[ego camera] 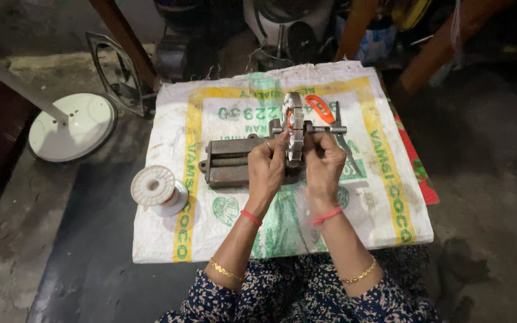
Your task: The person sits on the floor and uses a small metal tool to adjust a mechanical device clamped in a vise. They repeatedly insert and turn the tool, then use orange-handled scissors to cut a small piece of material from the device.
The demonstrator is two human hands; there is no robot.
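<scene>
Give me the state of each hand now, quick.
Left hand: closed, fingers pinching the left side of the slotted metal core on the winding jig.
Right hand: closed, gripping the core's right side.

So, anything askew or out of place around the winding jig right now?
Nothing damaged or spilled. Both hands, left hand and right hand, hold the metal winder on the woven sack. The white spool sits half off the sack's left edge.

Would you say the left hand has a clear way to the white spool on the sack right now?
Probably yes: the spool stands in the open on the sack, left of the left hand, with nothing between them. But that hand is busy on the metal winding part.
</scene>
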